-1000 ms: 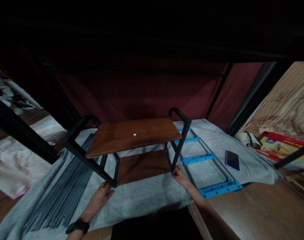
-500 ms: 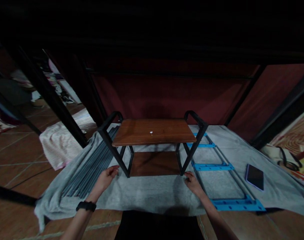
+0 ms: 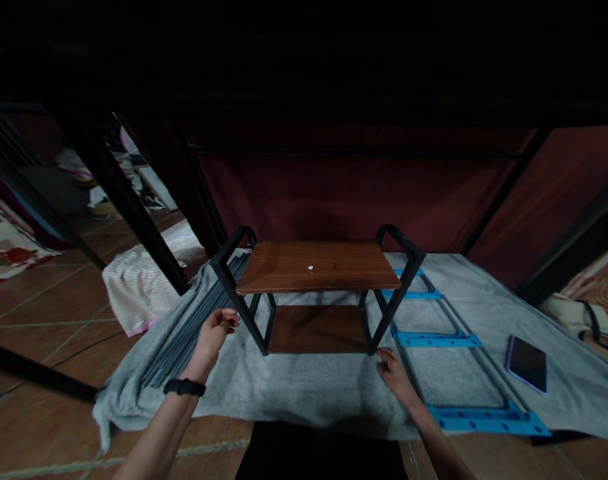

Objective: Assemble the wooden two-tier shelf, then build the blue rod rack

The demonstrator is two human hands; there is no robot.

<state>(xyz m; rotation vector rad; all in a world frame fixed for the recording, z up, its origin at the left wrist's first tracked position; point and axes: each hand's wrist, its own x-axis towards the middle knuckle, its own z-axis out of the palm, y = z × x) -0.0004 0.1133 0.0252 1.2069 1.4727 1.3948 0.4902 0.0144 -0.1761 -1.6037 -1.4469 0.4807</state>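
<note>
A small two-tier shelf with brown wood boards and a black metal frame stands upright on a grey cloth. My left hand, with a black band on its wrist, hovers left of the shelf's front left leg. Its fingers are loosely bent and apart, with no held thing visible. My right hand rests on the cloth by the foot of the front right leg. Its fingers are loosely curled and hold nothing I can see; whether they touch the foot I cannot tell. A small white mark shows on the upper board.
Grey rods lie bundled left of the shelf. At the right lies a ladder-like frame with blue crosspieces, and beyond it a phone. Dark posts and a low dark overhang surround the space. A striped cloth lies at left.
My left hand has lifted up and away from the front left leg's foot. My right hand stays near the right foot. The whole view has shifted slightly, moving the scene rightward.
</note>
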